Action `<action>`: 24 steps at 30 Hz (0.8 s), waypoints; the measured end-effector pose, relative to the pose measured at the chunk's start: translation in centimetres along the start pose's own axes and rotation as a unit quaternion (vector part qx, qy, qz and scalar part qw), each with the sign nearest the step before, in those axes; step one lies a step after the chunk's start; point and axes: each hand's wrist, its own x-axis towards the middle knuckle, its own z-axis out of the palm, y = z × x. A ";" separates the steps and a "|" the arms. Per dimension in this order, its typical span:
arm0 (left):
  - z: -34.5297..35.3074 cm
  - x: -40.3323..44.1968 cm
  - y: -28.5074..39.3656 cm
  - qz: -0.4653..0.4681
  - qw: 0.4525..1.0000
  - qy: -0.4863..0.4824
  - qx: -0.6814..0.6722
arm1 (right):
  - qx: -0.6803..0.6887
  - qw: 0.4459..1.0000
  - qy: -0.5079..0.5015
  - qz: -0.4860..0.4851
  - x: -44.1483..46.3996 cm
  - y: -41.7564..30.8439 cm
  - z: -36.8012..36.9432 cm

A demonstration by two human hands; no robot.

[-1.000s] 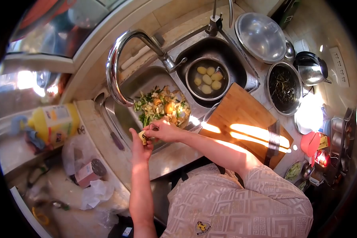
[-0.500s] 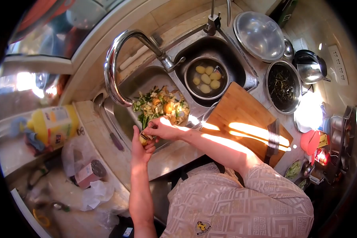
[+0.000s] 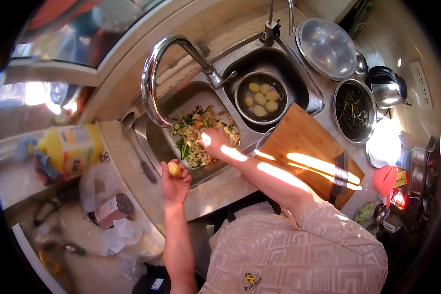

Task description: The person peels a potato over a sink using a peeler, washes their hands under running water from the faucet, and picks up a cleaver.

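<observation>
Since the earlier frame, the right hand (image 3: pixel 213 141) has parted from the left hand (image 3: pixel 175 188) and moved over the peelings (image 3: pixel 191 143). Bare floor of the sink basin (image 3: pixel 158 142) lies left of them. By the near edge, the left fingers curl round a potato (image 3: pixel 174 169); I cannot tell the right grip. The faucet (image 3: pixel 147 88) overhangs the basin; the cutting board (image 3: pixel 299 137) sits rightward.
</observation>
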 end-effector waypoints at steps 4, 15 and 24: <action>0.5 0.4 -0.1 0.105 0.991 0.060 0.056 | 0.361 0.907 -0.092 0.198 -2.1 -2.1 -0.2; 0.9 2.7 -2.7 0.312 0.927 0.092 0.189 | 0.457 0.888 -0.058 -0.005 -4.7 -7.8 -3.5; 1.8 2.0 -2.7 0.338 0.859 0.162 0.348 | 0.348 0.933 -0.067 -0.068 -4.2 -7.4 -4.9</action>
